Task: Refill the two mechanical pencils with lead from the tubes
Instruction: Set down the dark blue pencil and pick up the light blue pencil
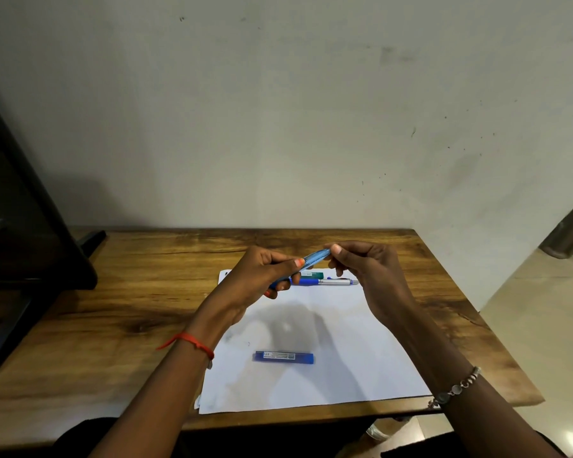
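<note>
Pale, scuffed wall backs a brown wooden bench [113,292] carrying a white paper sheet [344,358]. Above the sheet's far edge, both hands hold a light blue plastic mechanical pencil [315,257]: the left hand [262,276] grips its lower barrel and the right hand [368,272] pinches its upper end. Just below them a dark blue and silver mechanical pencil [331,281] lies on the sheet. A flat blue lead tube [283,357] lies nearer the bench's front edge, well apart from the hands.

Wall [278,110] pale, scuffed w/ dark specks. Wooden table [113,292] set against it. Dark screen on stand [30,226] at left. Glossy beige floor [536,309] at right.
</note>
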### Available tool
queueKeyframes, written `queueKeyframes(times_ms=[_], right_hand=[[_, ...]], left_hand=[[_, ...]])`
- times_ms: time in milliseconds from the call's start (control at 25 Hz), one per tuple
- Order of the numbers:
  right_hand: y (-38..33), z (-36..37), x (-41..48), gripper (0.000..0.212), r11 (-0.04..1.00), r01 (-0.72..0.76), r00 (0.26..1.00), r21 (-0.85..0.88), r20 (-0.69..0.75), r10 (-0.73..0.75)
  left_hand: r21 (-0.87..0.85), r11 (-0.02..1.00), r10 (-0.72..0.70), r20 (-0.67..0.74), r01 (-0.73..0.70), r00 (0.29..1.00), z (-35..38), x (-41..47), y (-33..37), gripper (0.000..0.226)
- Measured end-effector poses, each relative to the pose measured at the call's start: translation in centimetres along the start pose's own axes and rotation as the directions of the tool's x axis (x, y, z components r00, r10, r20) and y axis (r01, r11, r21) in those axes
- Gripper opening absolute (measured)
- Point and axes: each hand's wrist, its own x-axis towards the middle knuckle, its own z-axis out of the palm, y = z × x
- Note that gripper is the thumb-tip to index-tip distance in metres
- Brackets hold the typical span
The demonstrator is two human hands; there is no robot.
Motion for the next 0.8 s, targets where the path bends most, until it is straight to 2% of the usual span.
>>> queueKeyframes(times_ms=[560,800], right_hand=[[0.3,0.5,0.1,0.015,0.995,-0.013,1.0,0.1,0.005,0.012],[-1.4,-1.7,0.8,0.018,0.95,-0.051,0.996,0.308,-0.053,0.071]], left_hand=[[-0.003,0.999,-0.032,-0.021,0.032,0.999,0.1,0.2,0.1,0.017],[-0.041,0.998,-0.039,-0.034,0.038,0.999,-1.0,-0.2,-0.2,0.018]])
